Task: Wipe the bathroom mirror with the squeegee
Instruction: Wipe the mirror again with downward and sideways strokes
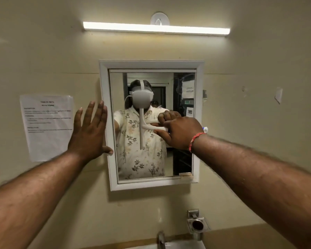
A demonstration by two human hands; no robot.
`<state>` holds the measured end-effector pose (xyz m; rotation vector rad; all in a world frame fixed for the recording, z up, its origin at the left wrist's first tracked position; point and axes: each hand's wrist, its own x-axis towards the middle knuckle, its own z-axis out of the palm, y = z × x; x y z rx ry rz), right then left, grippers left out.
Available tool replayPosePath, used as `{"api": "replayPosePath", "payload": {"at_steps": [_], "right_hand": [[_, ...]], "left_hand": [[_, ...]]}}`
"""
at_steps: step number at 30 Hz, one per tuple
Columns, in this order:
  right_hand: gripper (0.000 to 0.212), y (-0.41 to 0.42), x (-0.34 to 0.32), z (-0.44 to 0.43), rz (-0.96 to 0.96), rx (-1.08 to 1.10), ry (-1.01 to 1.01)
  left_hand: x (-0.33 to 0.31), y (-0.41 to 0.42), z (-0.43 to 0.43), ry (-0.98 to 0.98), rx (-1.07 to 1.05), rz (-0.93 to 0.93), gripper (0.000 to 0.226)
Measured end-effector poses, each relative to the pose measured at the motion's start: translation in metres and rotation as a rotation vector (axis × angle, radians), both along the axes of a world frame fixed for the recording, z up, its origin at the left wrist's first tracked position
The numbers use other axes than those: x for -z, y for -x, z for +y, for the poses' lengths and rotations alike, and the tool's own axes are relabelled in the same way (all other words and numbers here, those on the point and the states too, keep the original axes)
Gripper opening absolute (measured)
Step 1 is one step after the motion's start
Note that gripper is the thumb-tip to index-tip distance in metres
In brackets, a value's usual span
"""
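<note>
A white-framed bathroom mirror [183,159] hangs on the beige wall straight ahead. My right hand [180,132] grips the handle of a white squeegee [141,128], whose blade stands vertical against the glass near the mirror's middle. My left hand [90,132] lies flat with fingers spread on the wall and the mirror's left frame edge, its thumb on the frame. The glass reflects a person in a floral shirt wearing a headset.
A lit tube lamp [156,29] runs above the mirror. A printed paper notice [47,126] is stuck to the wall at left. Below are a metal tap [161,239], a basin edge [183,245] and a metal wall holder [197,223].
</note>
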<state>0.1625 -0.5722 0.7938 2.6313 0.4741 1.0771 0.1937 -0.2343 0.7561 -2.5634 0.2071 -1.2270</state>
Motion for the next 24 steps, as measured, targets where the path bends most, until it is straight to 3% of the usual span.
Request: {"api": "replayPosePath", "payload": {"at_steps": [6,18,24], "right_hand": [[0.061,0.02,0.005,-0.045,0.076,0.06,-0.087],[0.066,0.015,0.02,-0.129,0.027,0.275,-0.1],[0.062,0.015,0.022,-0.132,0.019,0.253,-0.09]], "left_hand": [[0.006,0.004,-0.003,0.012,0.025,-0.004,0.187],[0.031,0.008,-0.008,0.025,0.067,0.081,0.194],[0.034,0.01,-0.011,0.048,0.056,0.138,0.197]]}}
